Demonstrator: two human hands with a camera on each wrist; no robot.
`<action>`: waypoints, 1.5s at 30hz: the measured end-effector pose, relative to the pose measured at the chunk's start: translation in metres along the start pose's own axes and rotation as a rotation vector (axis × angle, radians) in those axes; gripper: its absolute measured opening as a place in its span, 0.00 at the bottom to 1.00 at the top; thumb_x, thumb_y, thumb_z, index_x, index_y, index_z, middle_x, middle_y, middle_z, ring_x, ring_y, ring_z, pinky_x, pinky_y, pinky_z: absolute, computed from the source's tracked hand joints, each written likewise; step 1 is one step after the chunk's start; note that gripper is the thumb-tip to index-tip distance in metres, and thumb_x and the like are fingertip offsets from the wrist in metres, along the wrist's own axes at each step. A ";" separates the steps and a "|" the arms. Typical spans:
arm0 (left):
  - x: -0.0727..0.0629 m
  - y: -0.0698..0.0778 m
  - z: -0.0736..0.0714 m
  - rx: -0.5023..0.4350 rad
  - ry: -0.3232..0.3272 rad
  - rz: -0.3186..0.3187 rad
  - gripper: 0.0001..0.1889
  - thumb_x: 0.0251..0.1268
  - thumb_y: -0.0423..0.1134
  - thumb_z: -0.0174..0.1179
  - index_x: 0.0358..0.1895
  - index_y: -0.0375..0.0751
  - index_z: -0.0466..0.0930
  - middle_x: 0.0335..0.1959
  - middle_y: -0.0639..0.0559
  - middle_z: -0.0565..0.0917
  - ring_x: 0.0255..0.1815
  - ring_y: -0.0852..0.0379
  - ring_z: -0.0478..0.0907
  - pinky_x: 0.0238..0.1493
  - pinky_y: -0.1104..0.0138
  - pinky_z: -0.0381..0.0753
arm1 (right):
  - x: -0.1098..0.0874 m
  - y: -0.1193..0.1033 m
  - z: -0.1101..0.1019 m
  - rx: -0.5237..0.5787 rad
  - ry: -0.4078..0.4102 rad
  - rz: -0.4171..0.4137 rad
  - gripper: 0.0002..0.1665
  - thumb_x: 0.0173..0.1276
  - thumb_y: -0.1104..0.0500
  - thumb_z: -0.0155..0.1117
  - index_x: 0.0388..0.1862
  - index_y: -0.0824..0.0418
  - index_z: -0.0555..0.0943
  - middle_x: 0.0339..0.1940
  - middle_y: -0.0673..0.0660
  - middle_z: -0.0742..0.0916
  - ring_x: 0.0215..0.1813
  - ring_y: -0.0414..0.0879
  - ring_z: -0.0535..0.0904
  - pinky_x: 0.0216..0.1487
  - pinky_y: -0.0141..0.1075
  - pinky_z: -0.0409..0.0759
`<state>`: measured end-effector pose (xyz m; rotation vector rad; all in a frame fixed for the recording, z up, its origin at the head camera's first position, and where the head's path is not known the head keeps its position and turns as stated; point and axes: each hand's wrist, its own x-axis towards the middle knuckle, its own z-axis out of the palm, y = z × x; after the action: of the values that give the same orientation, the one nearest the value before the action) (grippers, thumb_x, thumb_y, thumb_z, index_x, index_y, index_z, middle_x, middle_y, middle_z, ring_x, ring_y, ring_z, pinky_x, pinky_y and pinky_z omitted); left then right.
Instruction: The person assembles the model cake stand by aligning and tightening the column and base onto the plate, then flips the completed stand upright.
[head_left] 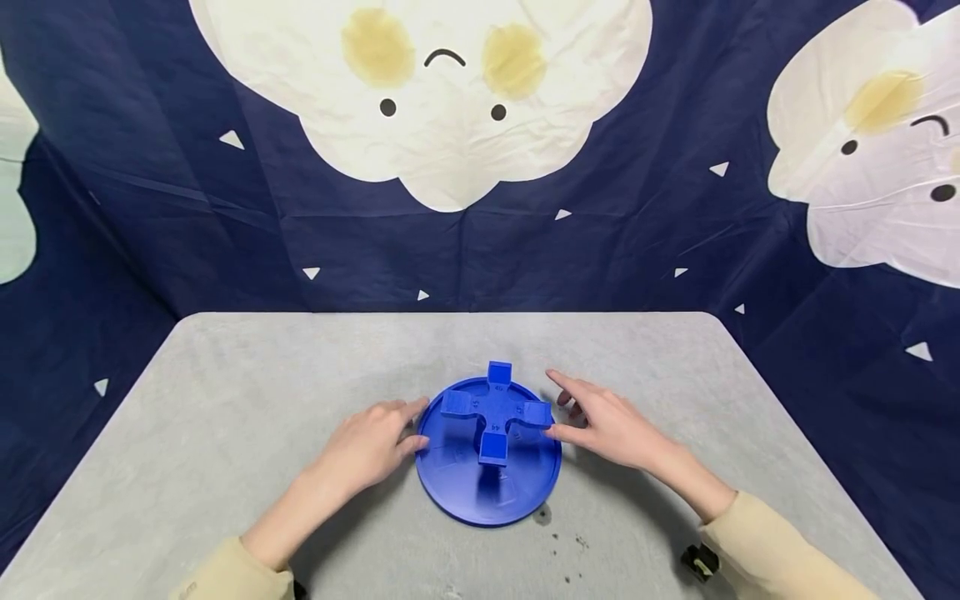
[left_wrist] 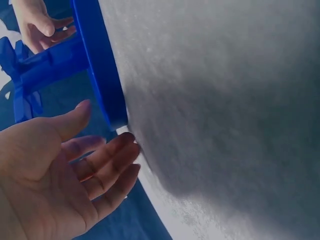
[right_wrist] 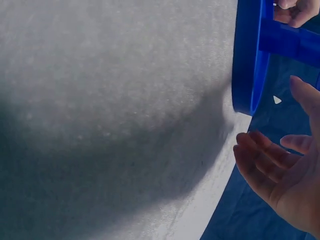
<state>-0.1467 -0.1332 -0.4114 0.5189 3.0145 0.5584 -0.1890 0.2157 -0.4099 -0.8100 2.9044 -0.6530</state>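
A blue plastic stand [head_left: 525, 483] rests on the grey table, with a round, rimmed base and a central post topped by a four-armed cross [head_left: 497, 408]. Raised numbers mark the arms. My left hand [head_left: 367, 446] is at the base's left side, fingers loosely extended by the rim. In the left wrist view that hand [left_wrist: 60, 175] shows nothing in its palm, its fingertips just off the rim [left_wrist: 102, 65]. On the other side my right hand [head_left: 611, 421] is beside the base, fingers relaxed. The right wrist view shows this hand [right_wrist: 285, 170] holding nothing, apart from the rim [right_wrist: 245, 65].
The grey table [head_left: 300, 358] has rounded far corners. A dark blue curtain [head_left: 247, 233] with white clouds hangs behind and at the sides. Next to the right sleeve [head_left: 772, 542] is a small dark object [head_left: 701, 562]. Dark specks dot the tabletop near the base.
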 end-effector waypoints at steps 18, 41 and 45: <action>0.020 -0.010 0.005 -0.211 -0.147 -0.116 0.28 0.61 0.49 0.73 0.61 0.38 0.81 0.27 0.56 0.81 0.29 0.60 0.75 0.32 0.66 0.75 | 0.011 -0.001 0.009 0.104 -0.201 0.144 0.37 0.68 0.42 0.71 0.68 0.62 0.76 0.22 0.47 0.82 0.21 0.39 0.77 0.23 0.32 0.75; 0.018 -0.008 0.014 -0.167 -0.049 -0.070 0.27 0.54 0.38 0.68 0.61 0.40 0.80 0.28 0.55 0.78 0.30 0.58 0.73 0.29 0.66 0.71 | 0.012 -0.005 0.018 0.217 -0.210 0.130 0.30 0.69 0.64 0.64 0.70 0.64 0.72 0.23 0.50 0.83 0.19 0.41 0.79 0.20 0.34 0.79; 0.017 -0.008 0.015 -0.178 -0.046 -0.074 0.25 0.54 0.38 0.68 0.58 0.41 0.81 0.28 0.54 0.78 0.31 0.57 0.72 0.29 0.67 0.69 | 0.012 -0.005 0.018 0.217 -0.212 0.146 0.30 0.68 0.64 0.64 0.70 0.63 0.73 0.23 0.50 0.84 0.20 0.42 0.80 0.21 0.35 0.79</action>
<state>-0.1642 -0.1290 -0.4274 0.4020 2.8898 0.7880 -0.1941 0.1986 -0.4233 -0.5950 2.6162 -0.7965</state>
